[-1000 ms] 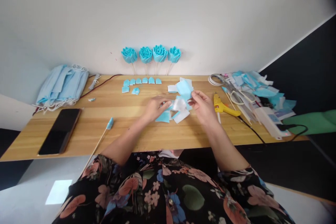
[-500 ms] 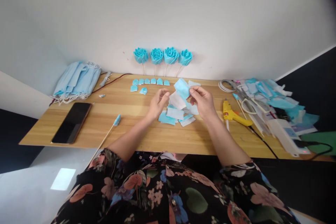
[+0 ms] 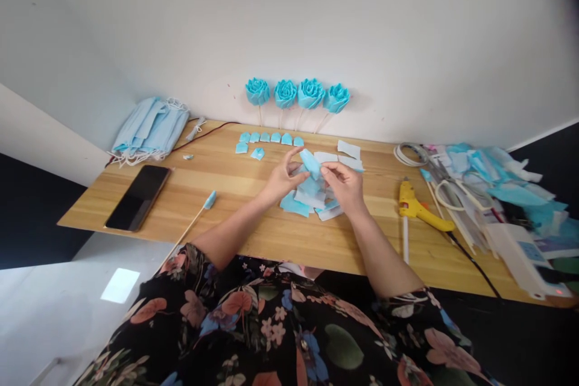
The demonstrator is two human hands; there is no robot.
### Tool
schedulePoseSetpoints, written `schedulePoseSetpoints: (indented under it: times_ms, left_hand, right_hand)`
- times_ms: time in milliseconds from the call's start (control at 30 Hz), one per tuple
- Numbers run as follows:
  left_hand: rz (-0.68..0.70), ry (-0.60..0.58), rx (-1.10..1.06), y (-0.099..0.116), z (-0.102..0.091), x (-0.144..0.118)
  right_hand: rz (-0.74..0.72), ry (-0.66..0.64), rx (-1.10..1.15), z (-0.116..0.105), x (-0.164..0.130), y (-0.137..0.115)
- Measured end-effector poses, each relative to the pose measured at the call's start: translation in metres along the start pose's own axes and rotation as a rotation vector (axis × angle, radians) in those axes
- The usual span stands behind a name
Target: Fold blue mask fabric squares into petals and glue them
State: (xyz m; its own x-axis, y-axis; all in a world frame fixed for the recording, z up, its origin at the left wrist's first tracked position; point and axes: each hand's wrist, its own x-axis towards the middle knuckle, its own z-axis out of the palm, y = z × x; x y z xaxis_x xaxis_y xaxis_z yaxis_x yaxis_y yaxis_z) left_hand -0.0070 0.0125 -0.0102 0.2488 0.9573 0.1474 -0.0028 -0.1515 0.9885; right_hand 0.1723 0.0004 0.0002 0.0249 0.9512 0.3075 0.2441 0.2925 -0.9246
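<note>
Both hands, left hand (image 3: 281, 178) and right hand (image 3: 346, 184), pinch blue fabric piece (image 3: 311, 163) between them.

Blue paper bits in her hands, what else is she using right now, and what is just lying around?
In use:
left hand
right hand
blue piece pinched between both hands
pile of cut pieces under the hands

Lying about:
phone
mask stack
glue gun
four blue roses
stick
scrap heap
table
</note>
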Motion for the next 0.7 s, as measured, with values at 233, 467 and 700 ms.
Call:
schedulePoseSetpoints:
  times_ms: [233,467,700]
  left_hand:
    - [-0.049,0.096,-0.136,-0.002,-0.004,0.003]
    - [-0.107,0.113,-0.253,0.006,-0.010,0.001]
    - [-0.045,-0.289,0.015,0.016,-0.012,-0.006]
  right_hand:
    - [0.116,0.096,0.268,0.003,0.004,0.001]
    - [0.189,0.172,0.616,-0.009,0.014,0.000]
    - [0.208,0.215,0.667,-0.013,0.016,-0.004]
